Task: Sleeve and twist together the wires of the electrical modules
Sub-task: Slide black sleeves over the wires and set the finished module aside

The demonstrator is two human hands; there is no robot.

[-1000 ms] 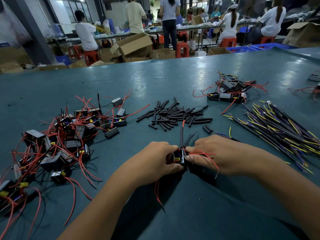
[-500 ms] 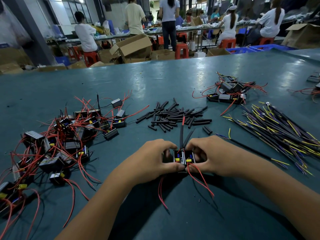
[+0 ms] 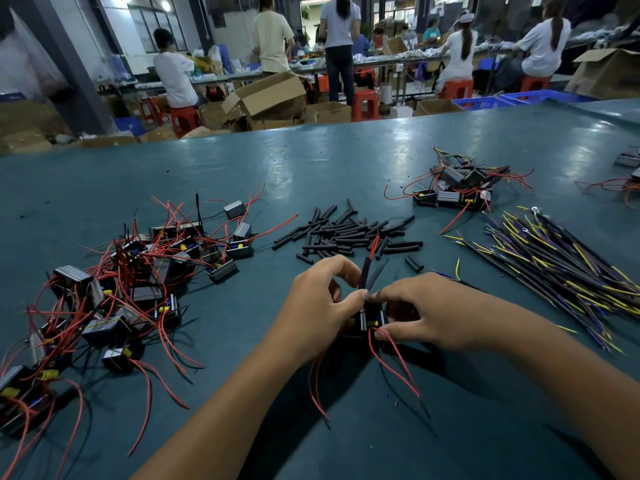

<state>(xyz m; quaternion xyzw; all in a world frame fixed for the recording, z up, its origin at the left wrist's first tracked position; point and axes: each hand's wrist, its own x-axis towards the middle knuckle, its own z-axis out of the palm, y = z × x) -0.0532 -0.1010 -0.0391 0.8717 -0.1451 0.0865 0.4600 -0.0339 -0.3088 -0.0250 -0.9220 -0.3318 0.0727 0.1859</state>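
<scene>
Surface: a wide teal table (image 3: 311, 168), glossy, with ceiling light glaring off its far half and small dark specks scattered over it.
Room: a workshop; behind the table stand open cardboard boxes (image 3: 268, 95), red plastic stools (image 3: 363, 105) and blue crates (image 3: 519, 98), and several people sit or stand at a long bench with their backs turned.
Writing: none legible (the parts are too small and blurred to read any label).
Modules in hand: two black modules (image 3: 369, 320) side by side on the table, near its front edge, between both hands; red wires (image 3: 394, 365) trail toward the viewer.
Left hand (image 3: 318, 306): fingers curled, thumb and forefinger pinching the two black sleeves (image 3: 369, 275) that rise from the modules.
Right hand (image 3: 429, 313): fingers curled round the right module, thumb on a red wire.
Left pile: loose modules (image 3: 114, 289) tangled in red wires.
Centre: heap of short black tubing (image 3: 349, 233).
Right: a smaller cluster of modules (image 3: 453, 192); a bundle of yellow and purple leads (image 3: 561, 271).
</scene>
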